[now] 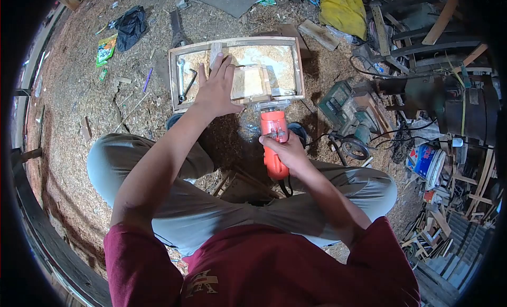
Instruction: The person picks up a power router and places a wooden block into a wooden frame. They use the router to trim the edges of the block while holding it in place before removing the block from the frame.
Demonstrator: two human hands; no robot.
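My right hand (289, 150) is wrapped round the orange body of a trim router (273, 119), which has a clear base at its far end. That base meets the near edge of a shallow wooden box (248, 41) with sawdust inside. My left hand (215, 89) lies over the box with its fingers spread, pressing on wood pieces. A wood strip (216, 47) shows beyond its fingertips. Right of it, thin wood bars (266, 81) form a small frame. At the box's left end are a silver wrench (181, 73) and a black angled tool (188, 86). The router's bit is hidden.
Sawdust covers the ground. A green machine (338, 104) with a black cord stands right of the box, near a paint bucket (434, 167) and piled wood scraps (433, 230). A yellow cloth (343, 14), a black bag (131, 28) and a purple pen-like stick (147, 80) lie around.
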